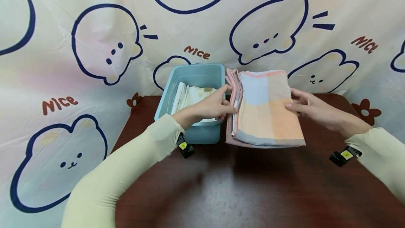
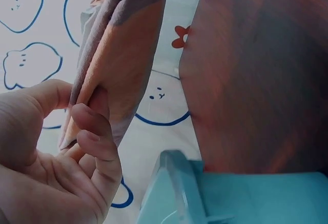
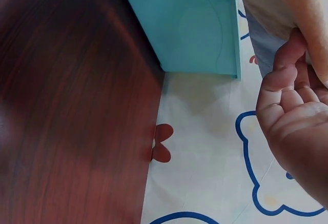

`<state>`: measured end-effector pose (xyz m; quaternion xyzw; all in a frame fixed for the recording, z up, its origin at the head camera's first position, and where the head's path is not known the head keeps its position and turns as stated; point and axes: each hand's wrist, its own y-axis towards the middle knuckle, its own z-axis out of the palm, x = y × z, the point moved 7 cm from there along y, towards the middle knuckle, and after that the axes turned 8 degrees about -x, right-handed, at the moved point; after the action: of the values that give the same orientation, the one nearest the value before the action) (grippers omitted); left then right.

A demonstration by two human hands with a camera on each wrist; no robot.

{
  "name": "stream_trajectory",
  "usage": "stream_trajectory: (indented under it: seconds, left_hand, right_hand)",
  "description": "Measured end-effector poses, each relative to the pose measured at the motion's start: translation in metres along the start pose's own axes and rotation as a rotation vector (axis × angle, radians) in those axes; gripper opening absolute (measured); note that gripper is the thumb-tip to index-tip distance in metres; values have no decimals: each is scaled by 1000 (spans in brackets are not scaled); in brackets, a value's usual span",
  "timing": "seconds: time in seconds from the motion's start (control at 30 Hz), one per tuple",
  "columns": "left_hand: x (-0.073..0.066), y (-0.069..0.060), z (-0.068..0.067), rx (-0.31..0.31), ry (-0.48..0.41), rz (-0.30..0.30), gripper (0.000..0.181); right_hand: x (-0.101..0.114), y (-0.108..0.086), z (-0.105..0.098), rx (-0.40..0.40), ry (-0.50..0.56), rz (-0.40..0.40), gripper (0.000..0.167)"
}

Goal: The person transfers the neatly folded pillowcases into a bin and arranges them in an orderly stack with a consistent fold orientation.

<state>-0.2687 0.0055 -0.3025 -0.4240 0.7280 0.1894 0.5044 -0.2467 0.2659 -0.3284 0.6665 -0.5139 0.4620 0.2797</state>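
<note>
A folded checked cloth (image 1: pixel 265 112) in peach, pale blue and grey, with pink layers at its left side, is held up above the table, to the right of a blue bin (image 1: pixel 202 134). My left hand (image 1: pixel 212 106) pinches its folded left edge; in the left wrist view the thumb and fingers of that hand (image 2: pixel 56 178) grip the layered fold. At the opposite edge, my right hand (image 1: pixel 311 110) holds the cloth between thumb and fingers, also seen in the right wrist view, where the cloth is partly cut off. Inside the bin, folded white cloths (image 1: pixel 200 96) stand side by side.
The bin stands at the back of a dark red-brown table (image 1: pixel 215 185), close to a printed curtain (image 1: pixel 107 45) that hangs behind and around it. Each wrist wears a black strap with a small camera (image 1: pixel 186 149).
</note>
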Motion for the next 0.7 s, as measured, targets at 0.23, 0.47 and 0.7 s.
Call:
stream_trajectory:
  seconds: [0.23, 0.47, 0.7]
  left_hand:
    - [-3, -2, -11, -5, 46, 4, 58]
    - [-1, -4, -20, -14, 59, 0, 62]
    - [-2, -5, -28, -20, 73, 6, 59]
  right_hand:
    - [5, 7, 2, -15, 11, 9, 68]
    - [12, 12, 6, -1, 15, -6, 72]
    - [19, 18, 10, 0, 36, 5, 71]
